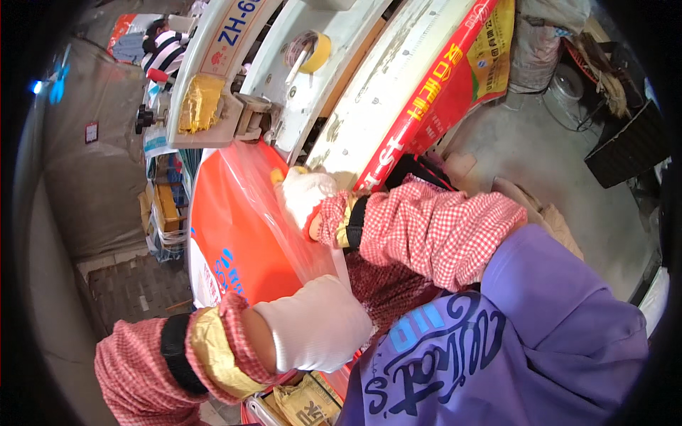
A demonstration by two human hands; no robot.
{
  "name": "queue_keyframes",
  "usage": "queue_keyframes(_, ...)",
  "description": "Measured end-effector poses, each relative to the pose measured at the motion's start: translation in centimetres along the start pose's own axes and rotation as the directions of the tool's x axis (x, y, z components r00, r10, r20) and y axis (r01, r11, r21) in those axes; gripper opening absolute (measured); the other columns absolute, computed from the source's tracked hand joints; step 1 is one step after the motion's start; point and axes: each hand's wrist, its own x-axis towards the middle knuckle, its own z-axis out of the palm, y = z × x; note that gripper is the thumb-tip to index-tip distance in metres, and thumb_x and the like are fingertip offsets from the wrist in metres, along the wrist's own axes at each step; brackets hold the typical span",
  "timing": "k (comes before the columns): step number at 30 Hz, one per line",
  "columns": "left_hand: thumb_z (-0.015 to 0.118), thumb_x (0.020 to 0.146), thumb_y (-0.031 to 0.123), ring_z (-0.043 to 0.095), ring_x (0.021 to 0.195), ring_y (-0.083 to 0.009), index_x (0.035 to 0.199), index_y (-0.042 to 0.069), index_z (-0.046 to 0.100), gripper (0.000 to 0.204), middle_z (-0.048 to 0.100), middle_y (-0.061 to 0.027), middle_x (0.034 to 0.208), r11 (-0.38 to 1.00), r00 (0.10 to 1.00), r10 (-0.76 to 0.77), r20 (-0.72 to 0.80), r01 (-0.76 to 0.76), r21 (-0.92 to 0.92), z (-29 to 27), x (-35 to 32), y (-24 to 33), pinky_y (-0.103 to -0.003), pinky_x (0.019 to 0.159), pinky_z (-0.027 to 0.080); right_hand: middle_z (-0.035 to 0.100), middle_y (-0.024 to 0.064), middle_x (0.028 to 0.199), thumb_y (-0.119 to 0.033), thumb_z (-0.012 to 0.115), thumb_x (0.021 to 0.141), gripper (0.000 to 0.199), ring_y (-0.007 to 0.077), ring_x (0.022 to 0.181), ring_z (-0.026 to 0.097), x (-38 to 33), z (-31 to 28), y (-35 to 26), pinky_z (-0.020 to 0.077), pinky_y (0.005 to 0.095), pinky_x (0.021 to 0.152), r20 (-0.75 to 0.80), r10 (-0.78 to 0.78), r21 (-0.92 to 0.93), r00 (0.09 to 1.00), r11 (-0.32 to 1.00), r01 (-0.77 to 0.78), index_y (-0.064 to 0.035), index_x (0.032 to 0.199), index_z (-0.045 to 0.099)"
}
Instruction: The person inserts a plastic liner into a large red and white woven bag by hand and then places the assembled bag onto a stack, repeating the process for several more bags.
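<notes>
My right hand point(307, 195), in a white knit glove with yellowish fingertips, is closed at the edge of a red and white plastic bag sheet point(234, 206), close to the sewing machine's head point(213, 78). Clear film lies over the red sheet and runs up toward the machine's foot. My left hand point(316, 323), also in a white glove, rests nearer to me at the sheet's lower end. Its fingers are turned away and hidden, so its grip does not show. Red checked sleeve covers with black bands wrap both forearms.
A yellow tape roll point(317, 54) lies on the machine's pale bed. Beside it stretches a long white board point(398, 78), with red and yellow printed sacking point(455, 92) along its edge. At the far right stand a pale sack point(536, 57) and a dark ridged panel point(629, 145). A yellow packet point(309, 401) lies below my left hand.
</notes>
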Motion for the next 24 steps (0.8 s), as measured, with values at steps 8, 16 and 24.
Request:
queue_keyframes(8, 0.061, 0.066, 0.025, 0.056, 0.059, -0.0316, 0.066, 0.002, 0.065, 0.023, 0.056, -0.0147, 0.057, 0.999, 1.0, 0.01, 0.009, -0.009, -0.033, -0.4, -1.6, 0.6, -0.042, 0.061, 0.046, 0.063, 0.0078, 0.089, -0.018, 0.06, 0.074, 0.024, 0.0262, 0.081, 0.062, 8.1, 7.4, 1.1, 0.0486, 0.0374, 0.074, 0.664, 0.024, 0.476, 0.748, 0.757, -0.447, -0.0071, 0.096, 0.062)
queue_keyframes(16, 0.063, 0.064, 0.026, 0.054, 0.055, -0.0258, 0.06, 0.008, 0.062, 0.019, 0.056, -0.0063, 0.057, 0.965, 0.966, -0.246, 0.079, 0.237, 0.109, 2.0, -6.0, -1.1, -0.042, 0.056, 0.042, 0.064, 0.0098, 0.104, -0.019, 0.066, 0.074, 0.038, 0.0269, 0.091, 0.063, 8.8, 8.5, 0.8, 0.0487, 0.0418, 0.083, 0.726, -0.17, 0.494, 0.667, 0.803, -0.333, -0.0045, 0.108, 0.06)
queue_keyframes(24, 0.06, 0.068, 0.024, 0.054, 0.05, -0.0265, 0.057, 0.009, 0.061, 0.019, 0.052, -0.007, 0.052, 0.999, 0.898, -0.024, -0.439, 0.032, 0.01, 1.1, 0.5, 0.4, -0.037, 0.048, 0.042, 0.064, 0.0104, 0.103, -0.021, 0.067, 0.072, 0.037, 0.0281, 0.09, 0.063, 12.2, 9.2, -1.1, 0.0488, 0.0425, 0.082, 0.715, -0.204, 0.503, 0.669, 0.814, -0.29, -0.0051, 0.106, 0.061)
